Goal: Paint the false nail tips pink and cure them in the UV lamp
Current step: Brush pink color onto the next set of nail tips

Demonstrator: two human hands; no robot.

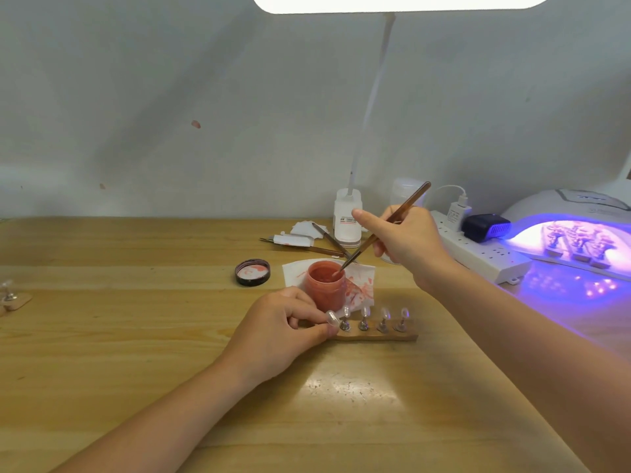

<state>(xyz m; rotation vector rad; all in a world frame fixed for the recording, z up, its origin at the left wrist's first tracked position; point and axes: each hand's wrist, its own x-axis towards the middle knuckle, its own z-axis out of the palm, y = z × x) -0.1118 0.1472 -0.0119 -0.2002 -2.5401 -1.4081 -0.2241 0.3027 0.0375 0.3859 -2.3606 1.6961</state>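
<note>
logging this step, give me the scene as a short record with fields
left hand: pinches a clear nail tip at the holder's left end
right hand: grips brush, bristles in the paint jar
holder: four more tips, unpainted
jar lid: off, left of jar
tissue: under jar, pink-smeared
uv lamp: lit, holders inside

The jar (326,285) holds salmon-pink paint, and the tissue (358,285) under it is white, streaked with the same pink. The lid (253,272) is black outside, pale pink within. The brush (386,227) has a brown handle. The lamp (573,233) glows violet (its shell is white). The table (136,336) is honey-coloured wood with grain. The tips (367,312) look clear.
</note>
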